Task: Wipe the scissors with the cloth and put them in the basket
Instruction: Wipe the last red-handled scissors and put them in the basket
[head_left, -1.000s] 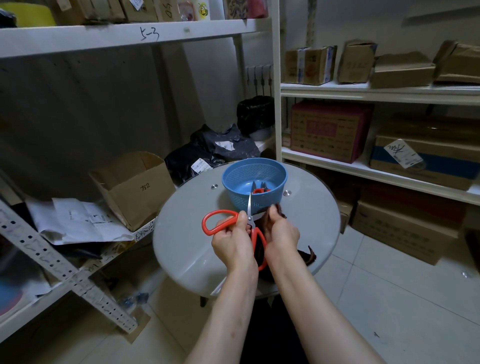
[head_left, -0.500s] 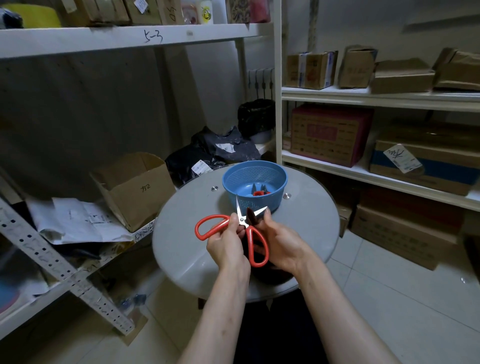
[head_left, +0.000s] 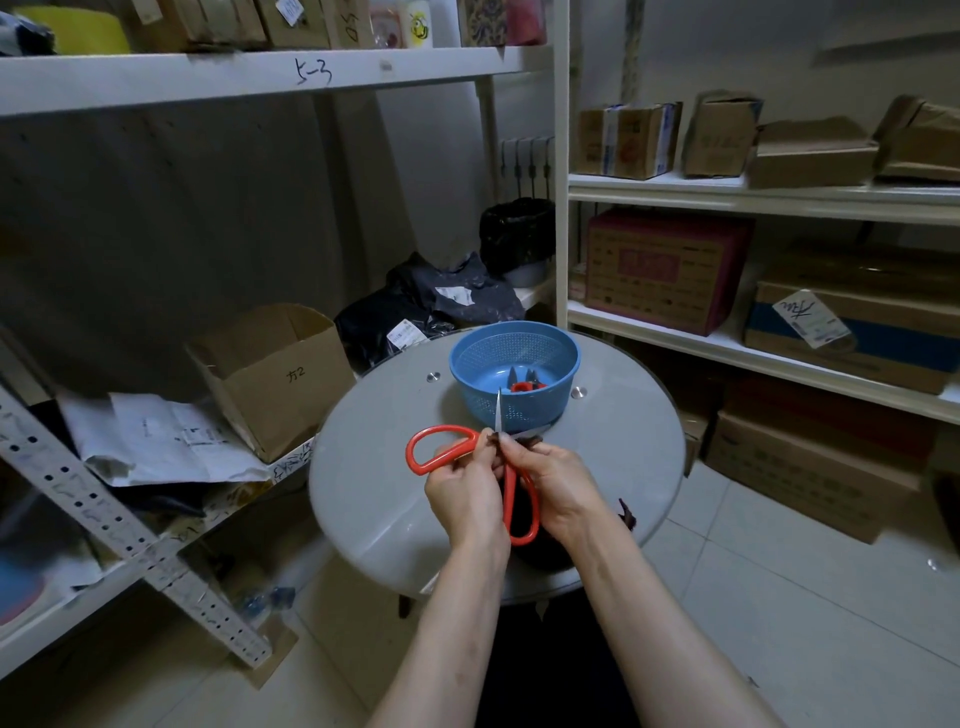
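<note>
Round grey table (head_left: 374, 467), centre of scene, white shelving on both sides.

Large red-handled steel scissors (head_left: 509, 496) are held above the near half of the table, just nearer than the blue perforated plastic basket (head_left: 540, 408), not in it. The blades are spread: one points up and overlaps the basket's near wall, the other points right. One handle loop sticks out left, the other hangs down between the wrists.

Left hand (head_left: 465, 493): fingers curled round the scissors near the pivot, firm grip.

Right hand (head_left: 561, 488): fingertips pinch a dark maroon cloth (head_left: 627, 516) against the blades at the pivot. The rest of the cloth trails under the palm, with a corner showing right of the wrist.

A smaller red-handled pair of scissors (head_left: 524, 386) lies on the basket floor.

An open brown cardboard box (head_left: 270, 374) sits on the left shelf, and black plastic bags (head_left: 431, 306) lie beyond the table's far edge.
</note>
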